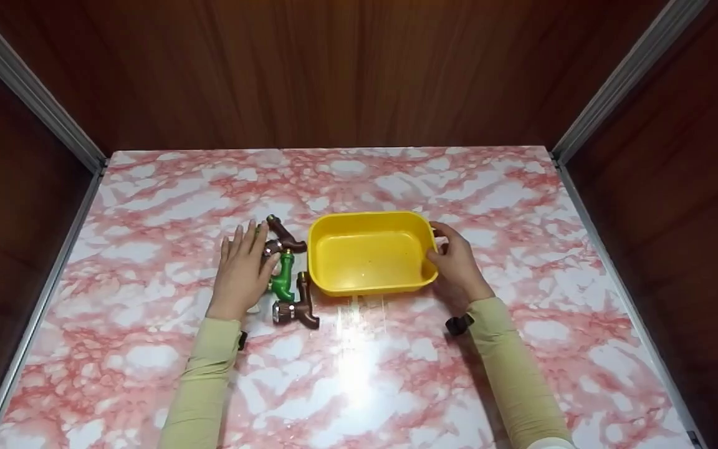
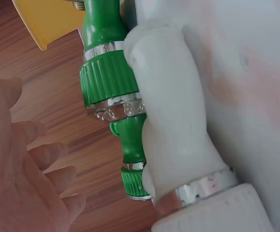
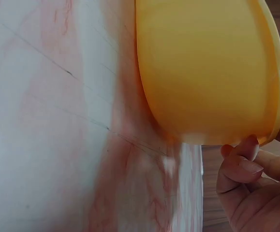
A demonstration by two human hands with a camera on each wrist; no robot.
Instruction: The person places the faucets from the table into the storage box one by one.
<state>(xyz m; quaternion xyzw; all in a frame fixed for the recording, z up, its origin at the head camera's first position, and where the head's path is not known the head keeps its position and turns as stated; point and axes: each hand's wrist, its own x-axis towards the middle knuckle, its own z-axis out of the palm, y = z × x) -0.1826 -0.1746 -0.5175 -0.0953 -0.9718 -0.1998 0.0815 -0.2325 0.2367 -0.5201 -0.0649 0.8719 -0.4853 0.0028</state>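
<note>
A yellow plastic tub [image 1: 368, 293] sits on the table with nothing inside it. My right hand [image 1: 459, 265] grips its right end, thumb over the rim and fingers outside; in the right wrist view the fingertips [image 3: 250, 166] meet the tub's edge. Left of the tub lie a green tap [image 1: 283, 280], a brown tap [image 1: 283, 237] farther back and another brown tap [image 1: 304, 308] nearer. My left hand [image 1: 240, 274] is spread with straight fingers over the group, partly hiding it. A white tap [image 2: 173, 106] and more green taps [image 2: 110, 75] show in the left wrist view.
The pink-and-white marbled table [image 1: 396, 386] is bounded by dark wooden panels [image 1: 359, 75] at the back and both sides. Grey metal strips [image 1: 608, 81] run along the corners. A bright light reflection falls in front of the tub.
</note>
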